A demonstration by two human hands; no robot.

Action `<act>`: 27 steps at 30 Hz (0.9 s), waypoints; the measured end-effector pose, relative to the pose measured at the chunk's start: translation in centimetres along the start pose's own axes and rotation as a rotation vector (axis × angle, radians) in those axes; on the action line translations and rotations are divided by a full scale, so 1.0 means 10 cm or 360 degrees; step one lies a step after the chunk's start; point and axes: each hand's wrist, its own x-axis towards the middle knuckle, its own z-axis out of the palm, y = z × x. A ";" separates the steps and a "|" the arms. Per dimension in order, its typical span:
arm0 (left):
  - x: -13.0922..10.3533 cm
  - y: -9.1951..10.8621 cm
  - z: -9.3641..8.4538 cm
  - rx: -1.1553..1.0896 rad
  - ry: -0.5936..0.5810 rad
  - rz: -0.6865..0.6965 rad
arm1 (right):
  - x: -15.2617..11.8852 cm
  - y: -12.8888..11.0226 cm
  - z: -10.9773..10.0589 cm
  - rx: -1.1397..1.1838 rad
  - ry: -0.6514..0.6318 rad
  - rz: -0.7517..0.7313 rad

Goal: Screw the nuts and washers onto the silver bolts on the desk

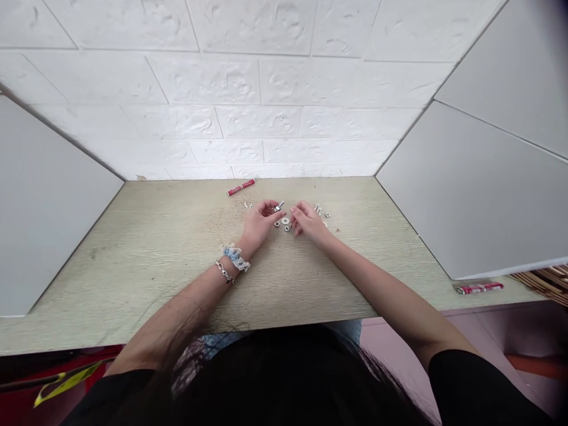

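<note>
Between the thumb and fingers of my left hand [260,223] is a silver bolt [279,206], its threaded end pointing up and to the right. My right hand [307,221] is just to the right, fingers curled in with the thumb against them. Whatever it may pinch is hidden or too small to name. On the table below and between both hands lie a flat washer [285,220], a nut [287,229] and another small nut [277,224]. Past my right hand are a few partly hidden small metal pieces [318,209] and one more nut [327,215].
The pale wooden table [186,236] meets a white brick-patterned wall [239,83]. Grey-white panels [479,201] stand on both sides. A red tube-shaped packet [241,187] lies near the wall, and another red packet [480,288] lies at the right beside a woven item [545,281].
</note>
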 end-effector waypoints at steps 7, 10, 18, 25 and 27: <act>-0.09 0.01 0.09 0.0486 -0.0073 0.0395 | 0.04 -0.07 0.17 0.0123 -0.0079 0.0000; -0.10 0.00 0.10 0.0591 -0.0073 0.0461 | 0.04 -0.09 0.20 0.0165 -0.0042 -0.0028; -0.06 0.02 0.14 0.0649 -0.0129 0.0413 | 0.07 0.01 0.21 0.0205 0.0078 -0.0019; 0.08 -0.01 -0.08 0.0795 -0.0362 0.0484 | 0.06 0.03 0.20 0.0063 -0.0088 -0.0163; 0.10 -0.02 -0.10 0.0932 -0.0418 0.0547 | 0.05 0.03 0.20 0.0043 -0.0104 -0.0169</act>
